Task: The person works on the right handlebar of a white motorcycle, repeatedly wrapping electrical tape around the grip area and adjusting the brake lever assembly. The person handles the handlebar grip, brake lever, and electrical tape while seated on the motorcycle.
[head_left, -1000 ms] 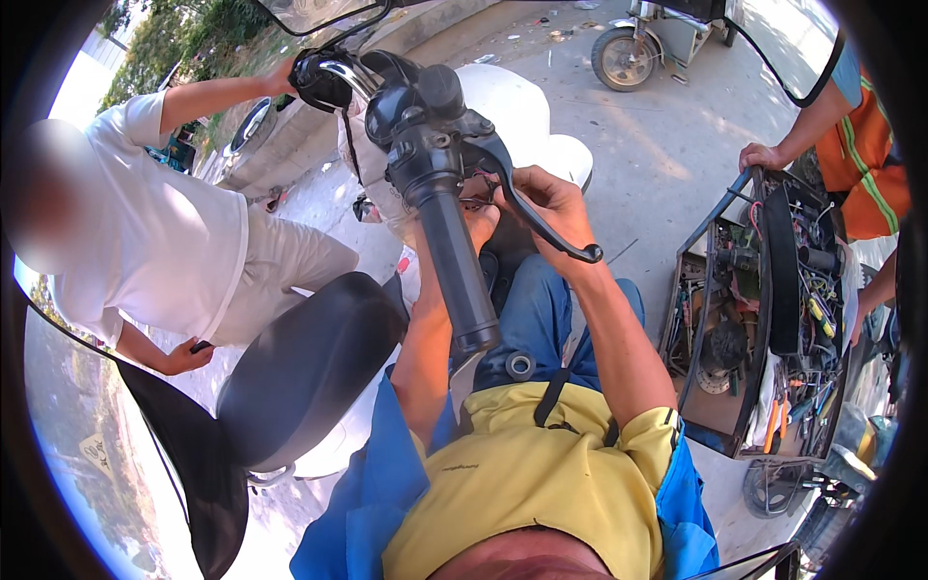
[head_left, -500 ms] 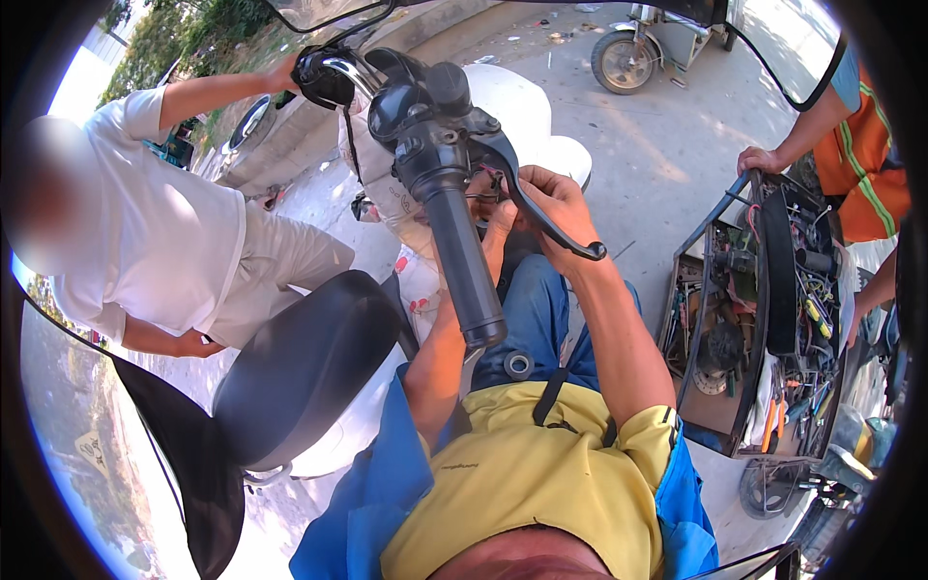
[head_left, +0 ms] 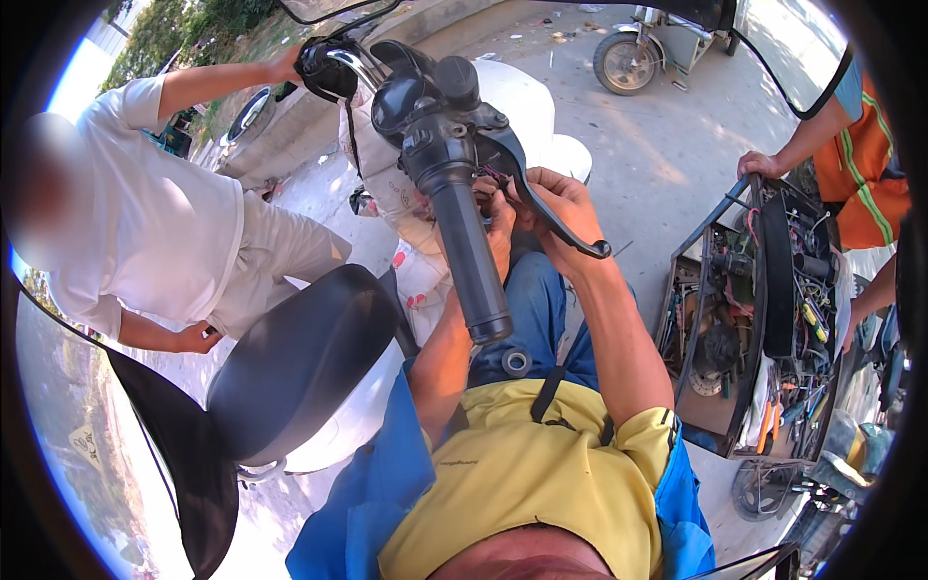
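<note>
From my remote seat I see both of the person's hands raised to the scooter's handlebar. The black handlebar grip (head_left: 471,266) runs down the middle of the view, with the switch housing (head_left: 435,116) at its upper end and the black brake lever (head_left: 551,217) angling off to the right. My right hand (head_left: 565,208) sits just behind that lever, its fingers curled in toward some thin wires (head_left: 498,176) at the lever's base; it looks pinched shut there, though the lever hides exactly what it pinches. My left hand (head_left: 498,227) is tucked behind the handlebar grip, mostly covered by it, so I cannot tell whether it is closed on anything. Below, the black scooter seat (head_left: 295,362) lies to the left over the white body panel (head_left: 353,425). A person in a white shirt (head_left: 145,232) crouches at the left, one hand up on the far handlebar end (head_left: 324,68). At the right, an open toolbox (head_left: 764,319) full of tools rests on the concrete ground (head_left: 657,145), and another person in an orange vest (head_left: 870,184) has a hand on its rim.
</note>
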A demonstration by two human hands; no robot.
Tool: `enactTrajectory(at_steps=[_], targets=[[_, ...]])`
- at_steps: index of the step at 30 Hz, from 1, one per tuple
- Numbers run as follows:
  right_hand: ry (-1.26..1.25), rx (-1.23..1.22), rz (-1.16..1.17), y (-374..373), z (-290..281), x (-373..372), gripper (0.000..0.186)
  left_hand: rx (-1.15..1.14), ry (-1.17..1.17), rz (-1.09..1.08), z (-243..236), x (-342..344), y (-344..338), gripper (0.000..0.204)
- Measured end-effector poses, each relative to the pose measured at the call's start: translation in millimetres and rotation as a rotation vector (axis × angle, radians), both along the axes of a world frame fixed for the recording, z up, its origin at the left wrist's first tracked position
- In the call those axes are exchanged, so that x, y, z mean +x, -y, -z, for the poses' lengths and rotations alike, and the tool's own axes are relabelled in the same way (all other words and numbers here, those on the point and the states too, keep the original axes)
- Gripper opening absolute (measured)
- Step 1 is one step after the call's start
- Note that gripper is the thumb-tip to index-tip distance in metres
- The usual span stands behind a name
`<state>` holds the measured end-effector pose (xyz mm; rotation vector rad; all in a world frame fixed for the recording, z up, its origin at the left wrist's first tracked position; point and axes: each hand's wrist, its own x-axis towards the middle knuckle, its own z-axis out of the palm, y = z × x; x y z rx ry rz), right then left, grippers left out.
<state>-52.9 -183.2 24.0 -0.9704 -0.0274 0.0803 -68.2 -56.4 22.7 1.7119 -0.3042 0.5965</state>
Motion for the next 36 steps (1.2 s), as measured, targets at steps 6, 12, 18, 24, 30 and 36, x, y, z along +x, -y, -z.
enactTrajectory(at_steps=[6, 12, 18, 24, 30, 36], targets=[[0.029, -0.02, -0.005, 0, -1, -1, 0.018, 0.092, -0.068, -0.089, -1, -5, -2, 0.022], [0.032, -0.017, 0.031, -3, 1, -4, 0.018, -0.058, -0.029, 0.069, 16, 3, -7, 0.023], [0.165, -0.255, 0.079, -5, 1, -7, 0.021, 0.141, 0.044, -0.091, 14, 5, -12, 0.024], [0.36, -0.36, 0.143, -1, 5, -4, 0.023, -0.136, 0.017, 0.011, 21, 10, -7, 0.024], [0.147, -0.318, 0.134, -5, 2, 0, 0.024, -0.049, -0.02, -0.047, 15, 4, -4, 0.024], [0.199, -0.313, 0.068, -7, -8, 7, 0.025, 0.097, 0.094, -0.119, 25, 8, -9, 0.024]])
